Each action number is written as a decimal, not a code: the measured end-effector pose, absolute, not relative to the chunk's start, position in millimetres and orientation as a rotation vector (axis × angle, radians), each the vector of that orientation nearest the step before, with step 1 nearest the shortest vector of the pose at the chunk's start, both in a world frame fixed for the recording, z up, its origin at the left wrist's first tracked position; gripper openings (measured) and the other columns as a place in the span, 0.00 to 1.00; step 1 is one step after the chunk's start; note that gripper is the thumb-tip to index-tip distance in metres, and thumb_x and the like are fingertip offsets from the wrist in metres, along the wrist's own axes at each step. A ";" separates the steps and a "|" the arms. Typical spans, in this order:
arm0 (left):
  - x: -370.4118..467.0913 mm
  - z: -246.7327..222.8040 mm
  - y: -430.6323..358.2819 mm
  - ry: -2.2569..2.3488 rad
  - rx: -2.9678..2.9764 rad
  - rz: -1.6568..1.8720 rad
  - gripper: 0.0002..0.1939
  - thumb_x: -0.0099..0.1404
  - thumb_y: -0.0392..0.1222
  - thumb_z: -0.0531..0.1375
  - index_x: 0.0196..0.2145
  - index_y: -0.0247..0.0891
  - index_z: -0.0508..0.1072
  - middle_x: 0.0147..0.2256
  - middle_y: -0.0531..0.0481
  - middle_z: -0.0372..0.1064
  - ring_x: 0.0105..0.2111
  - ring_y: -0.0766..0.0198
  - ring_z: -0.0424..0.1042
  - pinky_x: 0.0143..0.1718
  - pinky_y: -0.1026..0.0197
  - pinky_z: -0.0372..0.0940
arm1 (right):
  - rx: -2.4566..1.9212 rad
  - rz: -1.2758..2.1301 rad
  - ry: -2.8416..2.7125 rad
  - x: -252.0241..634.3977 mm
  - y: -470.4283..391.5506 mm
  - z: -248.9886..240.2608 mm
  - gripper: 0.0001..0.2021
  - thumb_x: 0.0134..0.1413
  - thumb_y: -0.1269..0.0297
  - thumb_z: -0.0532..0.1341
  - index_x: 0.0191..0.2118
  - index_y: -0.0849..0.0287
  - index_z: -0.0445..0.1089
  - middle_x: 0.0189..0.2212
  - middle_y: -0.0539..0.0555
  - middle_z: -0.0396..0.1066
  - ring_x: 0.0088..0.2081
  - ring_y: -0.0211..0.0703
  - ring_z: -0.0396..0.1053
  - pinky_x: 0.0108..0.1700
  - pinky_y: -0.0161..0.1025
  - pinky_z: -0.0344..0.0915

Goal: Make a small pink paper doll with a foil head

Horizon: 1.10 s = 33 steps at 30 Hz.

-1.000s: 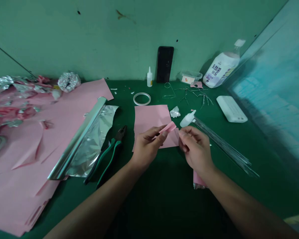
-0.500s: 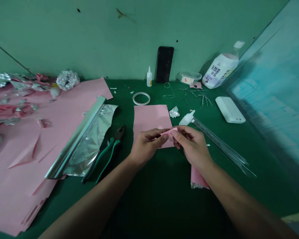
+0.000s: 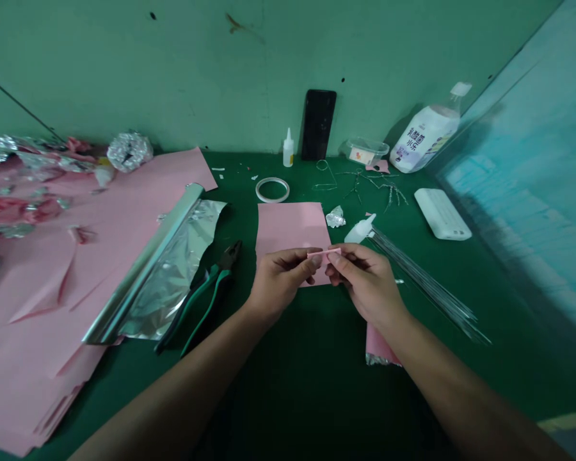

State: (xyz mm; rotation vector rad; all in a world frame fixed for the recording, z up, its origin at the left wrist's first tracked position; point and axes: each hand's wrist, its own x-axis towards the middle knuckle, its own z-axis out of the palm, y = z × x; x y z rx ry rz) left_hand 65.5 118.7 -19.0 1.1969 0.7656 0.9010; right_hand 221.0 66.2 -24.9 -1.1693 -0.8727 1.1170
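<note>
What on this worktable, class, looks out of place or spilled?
The nozzle bottle just beyond the right hand lies tipped over, whereas the similar bottle near the phone stands upright. No spill shows.

Folded strip [image 3: 324,253]: matt paper
Pink sheet [image 3: 290,224]: smooth, matt paper
Foil sheet [image 3: 182,269]: glossy metal, creased
Foil ball [image 3: 336,217]: shiny metal, rough, crumpled
Pliers [image 3: 226,260]: dull metal head, smooth plastic-looking grips
Wire bundle [image 3: 422,280]: bare metal
Tabletop [image 3: 509,307]: smooth, matt

The paper strip [image 3: 324,254] was between left hand [image 3: 277,283] and right hand [image 3: 372,283]. Left of the paper sheet [image 3: 290,224] on the table [image 3: 509,288] lay pliers [image 3: 221,273]; right, a wire bundle [image 3: 427,278]; behind, a tape ring [image 3: 272,202].
</note>
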 end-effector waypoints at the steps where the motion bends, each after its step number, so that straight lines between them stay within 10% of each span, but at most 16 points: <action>1: 65.0 -19.4 119.1 0.770 1.216 0.908 0.11 0.60 0.45 0.67 0.38 0.38 0.82 0.31 0.47 0.78 0.26 0.68 0.71 0.28 0.62 0.71 | -1.158 1.133 -0.874 221.2 66.2 -24.5 0.08 0.53 0.62 0.69 0.39 0.55 0.77 0.26 0.50 0.73 0.27 0.38 0.71 0.29 0.38 0.68; 19: 62.0 -26.7 124.8 0.739 1.818 1.038 0.07 0.63 0.35 0.63 0.39 0.37 0.81 0.33 0.45 0.78 0.32 0.64 0.75 0.32 0.61 0.70 | -1.186 1.245 -0.811 219.9 67.9 -22.9 0.07 0.51 0.62 0.69 0.36 0.57 0.75 0.24 0.50 0.73 0.27 0.38 0.71 0.28 0.36 0.67; 33: 64.5 -21.7 121.4 0.711 1.056 0.743 0.13 0.61 0.44 0.66 0.40 0.33 0.81 0.32 0.45 0.77 0.30 0.66 0.74 0.37 0.60 0.71 | -1.185 1.226 -0.758 219.4 69.1 -24.4 0.10 0.48 0.64 0.71 0.37 0.58 0.76 0.26 0.49 0.73 0.28 0.35 0.73 0.32 0.35 0.72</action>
